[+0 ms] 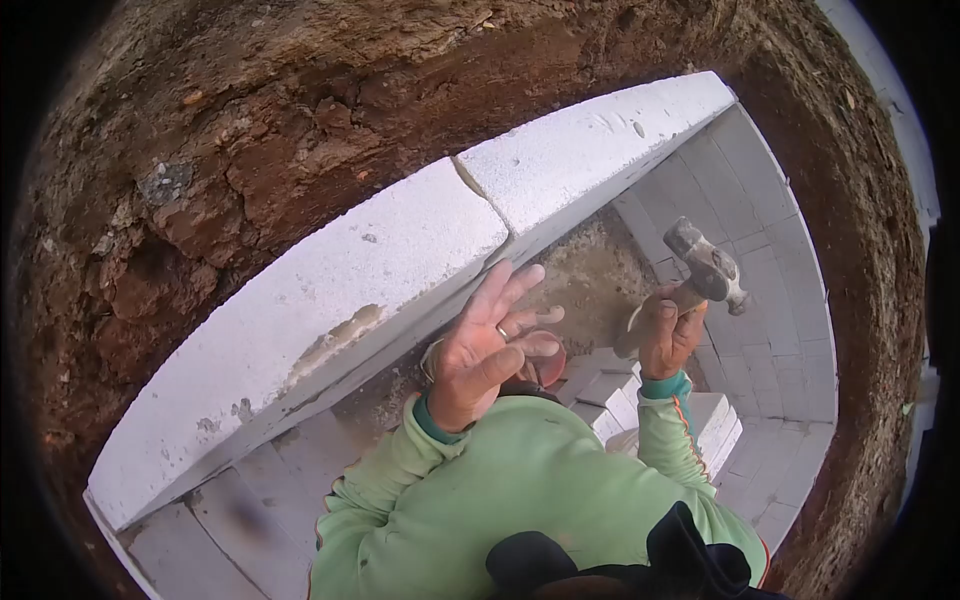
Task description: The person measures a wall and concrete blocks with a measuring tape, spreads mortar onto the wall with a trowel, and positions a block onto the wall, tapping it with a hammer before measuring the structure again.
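right hand (672, 335): fingers wrapped around the handle of a hammer (708, 268). the metal head stands just above the fist; the pale lower end of the handle emerges on the side facing the other hand.

left hand (470, 370): fingers extended and spread, palm exposed, with a ring (503, 331) on one finger. its fingertips lie just beside the inner edge of the block course; contact cannot be confirmed from where i stand.

block course: a long white near block (300, 290) runs leftward from the left hand, with a rough chipped patch (335, 340) on its top. a far block (600, 145) continues beyond both hands. an open joint (480, 195) separates the two, just ahead of the left fingertips. an earth bank (300, 120) rises behind the course.

surroundings: to the right of the right hand, a pale block wall (775, 270) shows visible joint lines. a reddish object (549, 358), partly hidden, sits between the hands. loose pale blocks (610, 395) are stacked below the right hand. bare ground (590, 270) lies beyond and between the hands.
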The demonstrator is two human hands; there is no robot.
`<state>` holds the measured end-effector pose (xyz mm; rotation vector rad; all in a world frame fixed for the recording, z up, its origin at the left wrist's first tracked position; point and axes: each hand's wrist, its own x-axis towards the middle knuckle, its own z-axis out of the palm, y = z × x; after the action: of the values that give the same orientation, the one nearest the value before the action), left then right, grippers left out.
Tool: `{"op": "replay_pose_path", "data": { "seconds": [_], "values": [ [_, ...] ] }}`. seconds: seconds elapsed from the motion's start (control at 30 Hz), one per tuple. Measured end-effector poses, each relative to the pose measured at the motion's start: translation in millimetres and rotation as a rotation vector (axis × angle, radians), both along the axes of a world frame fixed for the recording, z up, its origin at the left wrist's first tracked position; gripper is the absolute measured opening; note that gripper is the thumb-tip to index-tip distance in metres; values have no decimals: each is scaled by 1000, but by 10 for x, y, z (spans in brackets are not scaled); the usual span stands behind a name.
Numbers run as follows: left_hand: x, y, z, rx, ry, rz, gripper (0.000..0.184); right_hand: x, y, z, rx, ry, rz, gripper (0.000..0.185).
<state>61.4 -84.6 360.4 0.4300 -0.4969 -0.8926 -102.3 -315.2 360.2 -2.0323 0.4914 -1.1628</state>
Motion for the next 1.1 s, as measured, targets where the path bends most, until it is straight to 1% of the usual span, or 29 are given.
{"op": "replay_pose_path", "data": {
  "seconds": [0.03, 0.1, 0.13, 0.2, 0.27, 0.3, 0.37, 0.43, 0.53, 0.63, 0.67, 0.73, 0.8, 0.87, 0.97, 1.07, 1.1],
  "values": [
    [42, 2, 3, -46, 66, -48, 88, 16, 106, 61, -49, 14, 42, 21],
    [117, 86, 17, -120, 195, -143, 87, -15, 382, 32, -204, 108, 23, 22],
    [129, 108, 14, -111, 214, -147, 87, 0, 504, -10, -272, 159, 22, 23],
    [155, 119, 13, -91, 247, -141, 87, 210, 751, -92, -132, 50, 134, 19],
    [205, 103, -53, -85, 242, -207, 85, 319, 815, -125, -225, 119, 181, 19],
    [238, 125, -71, -82, 239, -237, 84, 378, 818, -132, -391, 244, 166, 21],
    [245, 172, -29, -47, 258, -262, 86, 425, 896, -138, -490, 353, 120, 23],
    [256, 163, -33, -39, 233, -242, 88, 448, 1014, -142, -365, 314, 65, 26],
    [241, 121, -133, -43, 174, -185, 89, 342, 1106, -343, -175, 214, -18, 25],
    [218, 137, -150, -29, 183, -177, 91, 397, 1088, -286, -349, 461, -77, 24],
    [217, 141, -157, -34, 183, -178, 91, 417, 1080, -305, -313, 397, -80, 26],
    [217, 135, -181, -36, 186, -175, 92, 407, 1125, -278, -205, 367, -71, 26],
    [202, 125, -194, -37, 194, -172, 91, 379, 1124, -279, -203, 394, -68, 27],
    [210, 106, -154, -73, 171, -182, 91, 340, 1060, -318, -311, 474, -73, 29],
    [234, 103, -149, -73, 155, -195, 88, 452, 1160, -114, -277, 304, -103, 30],
    [210, 110, -130, -56, 192, -188, 89, 354, 1075, -134, -305, 510, -66, 33],
    [202, 118, -114, -53, 209, -183, 90, 339, 1071, -137, -289, 476, -61, 31]
  ]
}}
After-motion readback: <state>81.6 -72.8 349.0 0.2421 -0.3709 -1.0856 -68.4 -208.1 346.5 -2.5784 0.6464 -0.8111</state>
